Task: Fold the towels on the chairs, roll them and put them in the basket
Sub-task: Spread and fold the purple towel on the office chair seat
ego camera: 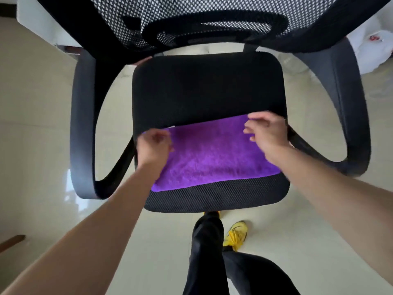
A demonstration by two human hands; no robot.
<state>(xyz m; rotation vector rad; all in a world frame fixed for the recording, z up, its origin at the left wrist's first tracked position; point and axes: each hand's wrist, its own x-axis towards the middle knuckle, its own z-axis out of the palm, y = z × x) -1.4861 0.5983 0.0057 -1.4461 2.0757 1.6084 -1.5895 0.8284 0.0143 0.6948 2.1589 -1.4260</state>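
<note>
The purple towel [212, 154] looks light and limp, best taken by its far corners. Our left hand [154, 143] pinches the left one; we cannot tell whether our right hand [268, 133] grips.

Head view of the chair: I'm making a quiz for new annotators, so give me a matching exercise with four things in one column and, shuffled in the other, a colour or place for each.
Things:
1. towel
2. shoe
3. seat
4. left hand

Colour or place:
A. yellow, on the floor
B. at the towel's far left corner
C. purple, flat on the front part of the seat
D. black, under the towel

Pairs: 1-C, 2-A, 3-D, 4-B
</note>
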